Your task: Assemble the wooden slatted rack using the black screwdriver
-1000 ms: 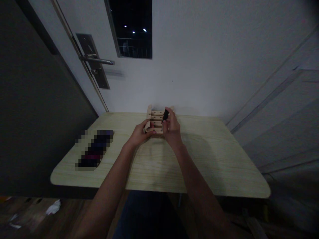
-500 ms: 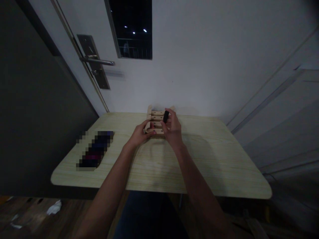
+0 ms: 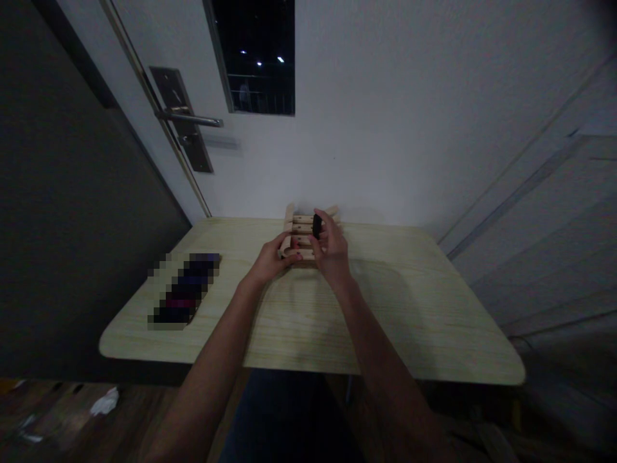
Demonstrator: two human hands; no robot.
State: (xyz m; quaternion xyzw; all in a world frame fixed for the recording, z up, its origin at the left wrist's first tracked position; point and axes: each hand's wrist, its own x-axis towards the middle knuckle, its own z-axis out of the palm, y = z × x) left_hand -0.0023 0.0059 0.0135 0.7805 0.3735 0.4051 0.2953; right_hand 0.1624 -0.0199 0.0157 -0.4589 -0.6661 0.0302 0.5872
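A small wooden rack (image 3: pixel 303 228) with slats and dark screw holes stands at the back of the table, close to the white door. My left hand (image 3: pixel 271 260) grips its near left corner, thumb along the front slat and fingers round the side. Above the rack's right part, my right hand (image 3: pixel 332 249) pinches a small black block-shaped piece (image 3: pixel 317 226) between thumb and fingers. What kind of piece it is I cannot make out. The right hand hides much of the rack's right side.
The pale wood-grain table (image 3: pixel 308 321) has rounded front corners. A dark, pixelated flat object (image 3: pixel 187 289) lies on its left. Behind it rises a white door (image 3: pixel 366 128) with a metal handle (image 3: pixel 193 119) and a dark window (image 3: pixel 255 58). Crumpled white paper (image 3: pixel 105 401) lies on the floor.
My right hand has shifted slightly left with the black piece, which now stands more upright. More of the rack's far right end shows. The left hand keeps its place.
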